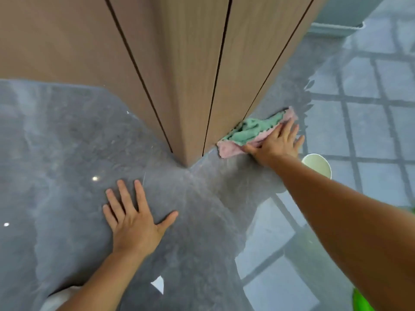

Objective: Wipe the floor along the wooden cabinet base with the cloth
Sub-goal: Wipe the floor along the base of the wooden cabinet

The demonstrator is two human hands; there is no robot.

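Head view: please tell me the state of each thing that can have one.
Cloth: bunched, on the floor against the cabinet base.
Right hand: flat, pressing on the cloth.
Left hand: flat on the floor, fingers spread.
Cabinet: doors shut.
Cup: upright.

The right hand [277,143] covers the near edge of the cloth [251,133], so how far the fabric runs under the palm is hidden. The right forearm crosses a pale cup [318,163], hiding its lower left side. A bright green thing [361,300] is cut off by the bottom edge; possibly a container, too little shows. The cabinet [190,63] runs out past the top edge. Both forearms leave the picture before the elbows.
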